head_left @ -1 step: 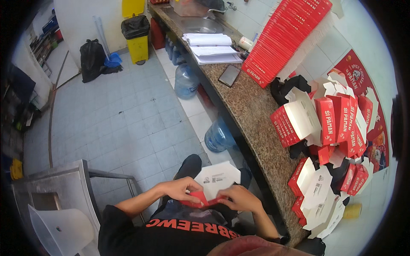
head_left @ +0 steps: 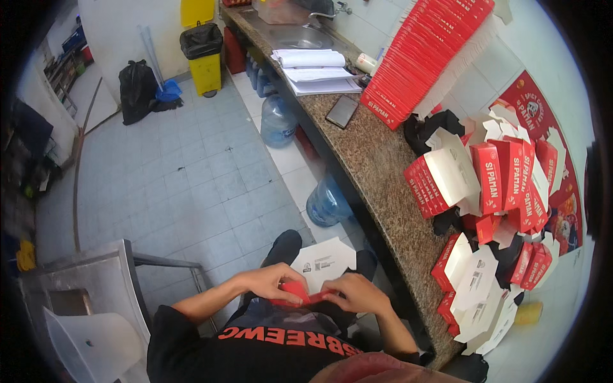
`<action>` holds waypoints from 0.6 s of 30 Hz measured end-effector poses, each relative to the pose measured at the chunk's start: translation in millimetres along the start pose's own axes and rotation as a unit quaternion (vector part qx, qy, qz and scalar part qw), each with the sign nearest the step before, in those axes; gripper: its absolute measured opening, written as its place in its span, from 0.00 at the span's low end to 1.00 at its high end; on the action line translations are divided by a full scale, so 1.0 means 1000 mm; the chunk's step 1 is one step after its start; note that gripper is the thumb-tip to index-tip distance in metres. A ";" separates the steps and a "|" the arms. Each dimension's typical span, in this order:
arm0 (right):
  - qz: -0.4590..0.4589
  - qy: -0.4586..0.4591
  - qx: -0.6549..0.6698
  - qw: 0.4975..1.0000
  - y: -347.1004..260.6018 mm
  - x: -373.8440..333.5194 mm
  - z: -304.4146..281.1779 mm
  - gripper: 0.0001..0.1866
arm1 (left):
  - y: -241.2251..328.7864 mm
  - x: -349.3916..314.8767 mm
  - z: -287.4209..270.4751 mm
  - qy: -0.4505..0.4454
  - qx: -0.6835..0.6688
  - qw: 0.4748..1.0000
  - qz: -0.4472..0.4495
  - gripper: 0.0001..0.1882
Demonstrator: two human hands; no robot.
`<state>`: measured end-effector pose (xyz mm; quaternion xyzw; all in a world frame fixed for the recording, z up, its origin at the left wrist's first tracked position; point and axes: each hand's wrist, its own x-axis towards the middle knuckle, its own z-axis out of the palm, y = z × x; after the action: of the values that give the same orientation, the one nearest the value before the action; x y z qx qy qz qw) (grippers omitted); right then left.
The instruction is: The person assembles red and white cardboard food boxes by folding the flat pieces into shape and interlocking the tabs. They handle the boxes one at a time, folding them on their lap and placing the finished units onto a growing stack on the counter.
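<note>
A red and white cardboard food box [head_left: 324,263] is held over my lap, its pale lid flap standing up beyond my fingers. My left hand [head_left: 276,282] grips the red side of the box at its left, thumb pressed against the panel. At the other end, my right hand [head_left: 359,293] pinches the red edge with bent fingers. The box's underside is hidden by my hands and lap. To the right, a heap of folded red boxes [head_left: 490,175] with open white lids lies on the counter [head_left: 377,156].
A tall stack of flat red cartons [head_left: 421,64] leans at the wall. Nearby are a phone [head_left: 342,112], papers [head_left: 318,67] and a sink [head_left: 301,38]. Water jugs [head_left: 278,121] stand under the counter. A metal table [head_left: 76,271] and translucent tub [head_left: 96,348] are at my left.
The box's white lid has shifted slightly left and toward the top of the view. My right hand has moved slightly left along the red edge. Both hands keep their hold.
</note>
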<state>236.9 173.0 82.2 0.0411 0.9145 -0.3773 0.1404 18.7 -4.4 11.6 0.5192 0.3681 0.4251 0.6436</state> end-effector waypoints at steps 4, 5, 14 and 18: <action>0.015 0.100 0.008 0.995 -0.003 0.001 -0.011 0.07 | -0.020 -0.016 -0.016 0.151 -0.019 0.987 0.056 0.04; 0.022 0.124 0.018 0.992 0.002 -0.001 -0.007 0.08 | -0.017 -0.017 -0.012 0.176 0.016 0.978 0.111 0.03; -0.149 0.194 -0.100 0.965 -0.011 0.017 0.010 0.06 | -0.014 0.019 0.006 -0.070 0.058 0.988 -0.127 0.19; -0.152 0.406 0.017 0.901 0.010 -0.003 0.015 0.05 | -0.034 0.006 0.004 -0.007 -0.178 0.952 -0.248 0.15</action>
<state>244.7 169.8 66.2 0.0539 0.8806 -0.3602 -0.3031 30.2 -3.9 -20.9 0.2916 0.3990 0.3075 0.8132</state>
